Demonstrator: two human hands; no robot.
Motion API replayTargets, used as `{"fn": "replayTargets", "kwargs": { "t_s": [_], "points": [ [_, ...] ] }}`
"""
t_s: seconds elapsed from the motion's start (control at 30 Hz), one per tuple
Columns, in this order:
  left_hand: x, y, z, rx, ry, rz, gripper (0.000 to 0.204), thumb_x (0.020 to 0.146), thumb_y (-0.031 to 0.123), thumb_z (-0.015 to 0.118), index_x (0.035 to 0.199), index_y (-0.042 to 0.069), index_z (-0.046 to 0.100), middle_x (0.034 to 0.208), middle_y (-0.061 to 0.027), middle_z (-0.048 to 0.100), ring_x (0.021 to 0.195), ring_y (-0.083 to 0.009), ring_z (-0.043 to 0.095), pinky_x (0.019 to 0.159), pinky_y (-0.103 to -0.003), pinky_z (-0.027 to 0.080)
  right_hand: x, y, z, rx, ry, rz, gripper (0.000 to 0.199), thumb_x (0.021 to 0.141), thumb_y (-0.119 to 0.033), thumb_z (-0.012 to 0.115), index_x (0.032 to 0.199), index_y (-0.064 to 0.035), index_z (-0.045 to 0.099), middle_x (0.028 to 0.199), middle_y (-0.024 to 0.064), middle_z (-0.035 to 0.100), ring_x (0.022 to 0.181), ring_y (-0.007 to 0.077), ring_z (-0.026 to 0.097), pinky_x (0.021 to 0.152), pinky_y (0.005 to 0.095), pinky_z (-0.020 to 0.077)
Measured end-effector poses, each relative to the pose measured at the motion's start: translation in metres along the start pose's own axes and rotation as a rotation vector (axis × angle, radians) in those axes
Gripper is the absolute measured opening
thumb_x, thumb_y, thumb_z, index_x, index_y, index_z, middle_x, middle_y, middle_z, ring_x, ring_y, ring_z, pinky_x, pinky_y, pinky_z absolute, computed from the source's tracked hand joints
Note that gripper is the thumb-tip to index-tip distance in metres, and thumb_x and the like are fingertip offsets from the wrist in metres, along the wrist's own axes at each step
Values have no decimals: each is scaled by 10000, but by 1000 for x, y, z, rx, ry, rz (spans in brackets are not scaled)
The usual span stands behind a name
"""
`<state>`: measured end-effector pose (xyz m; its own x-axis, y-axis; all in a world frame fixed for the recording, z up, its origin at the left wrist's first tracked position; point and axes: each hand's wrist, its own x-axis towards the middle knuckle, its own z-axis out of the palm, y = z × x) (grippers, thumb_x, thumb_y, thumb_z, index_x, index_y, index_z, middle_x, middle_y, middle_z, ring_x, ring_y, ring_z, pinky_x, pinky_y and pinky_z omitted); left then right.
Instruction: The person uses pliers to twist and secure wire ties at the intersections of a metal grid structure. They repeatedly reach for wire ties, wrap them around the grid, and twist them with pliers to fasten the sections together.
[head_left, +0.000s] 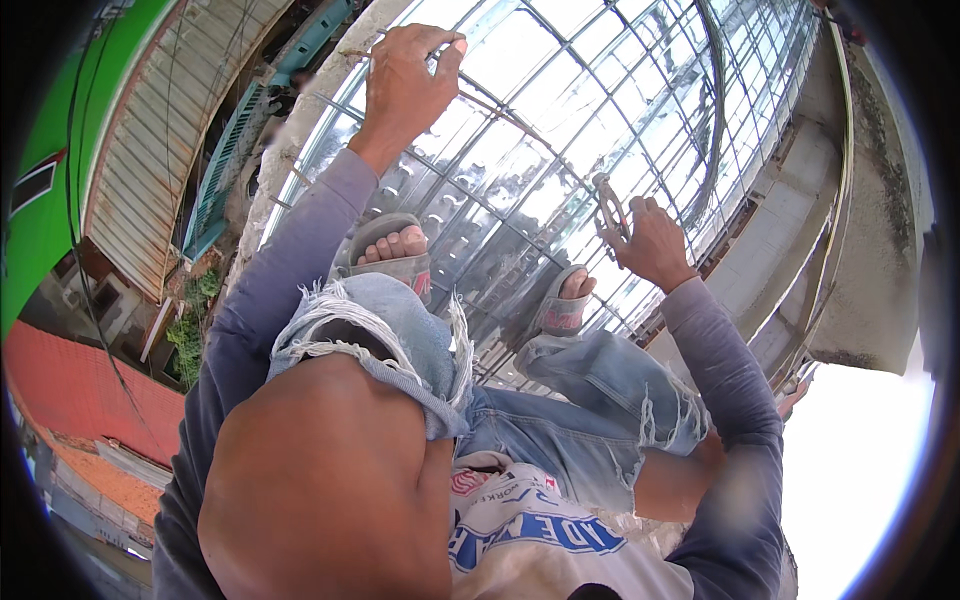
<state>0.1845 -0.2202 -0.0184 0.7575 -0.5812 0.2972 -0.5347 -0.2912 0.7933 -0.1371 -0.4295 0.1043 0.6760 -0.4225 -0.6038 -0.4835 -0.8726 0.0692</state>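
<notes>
Below me a grid of steel reinforcing bars (pixel 565 45) lies over a shiny, silvery sheet. My left hand (pixel 408 85) is at the grid's left edge beside the protruding bar ends. Its fingers are bent, with thumb and forefinger tips close together; whatever they hold is too small or hidden to make out. My right hand (pixel 650 243) is wrapped round a pair of pincers (pixel 606 203), their metal head pointing up and away over the bars. Both my feet, in grey slide sandals (pixel 562 305), rest on the grid between my hands.
A rough concrete edge (pixel 290 135) runs along the left, with a drop beyond it to corrugated roofs (pixel 150 150) and a teal metal structure (pixel 222 165). Dark cables (pixel 75 190) hang there. A dark bundled line (pixel 718 90) crosses the grid; a concrete ledge (pixel 790 190) curves along the right.
</notes>
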Motion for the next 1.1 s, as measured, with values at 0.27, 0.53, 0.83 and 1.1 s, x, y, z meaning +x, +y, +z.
{"fn": "replayTargets", "kwargs": {
  "t_s": [0.27,0.53,0.83,1.1],
  "points": [
    [30,9,35,371,3,-71,486,940,321,697,1281,-23,658,1259,-199,653,1226,-356,575,1110,-502,403,11,21,41,96,-128,106,365,869,-267,702,1103,-20,569,974,214,717,919,416,712,791,525,561],
    [30,18,45,496,-16,-205,691,918,358,687,1421,-94,541,1421,-286,557,1393,-435,465,1181,-548,338,6,36,-4,842,-388,82,293,923,-176,539,1040,65,659,698,77,622,608,159,611,573,329,502],
    [27,23,63,634,77,-182,410,932,277,693,1242,9,691,1093,-147,719,1127,-294,644,1122,-497,362,14,-44,-139,864,-847,12,340,988,-9,615,1324,37,644,764,74,625,629,163,610,587,340,485],
    [22,14,65,516,-19,-199,448,899,258,671,1287,35,653,975,-83,715,942,-225,679,1081,-464,360,75,-58,-180,263,-381,-357,650,909,61,634,1536,-71,523,996,183,649,814,378,693,662,457,539]
  ]
}}
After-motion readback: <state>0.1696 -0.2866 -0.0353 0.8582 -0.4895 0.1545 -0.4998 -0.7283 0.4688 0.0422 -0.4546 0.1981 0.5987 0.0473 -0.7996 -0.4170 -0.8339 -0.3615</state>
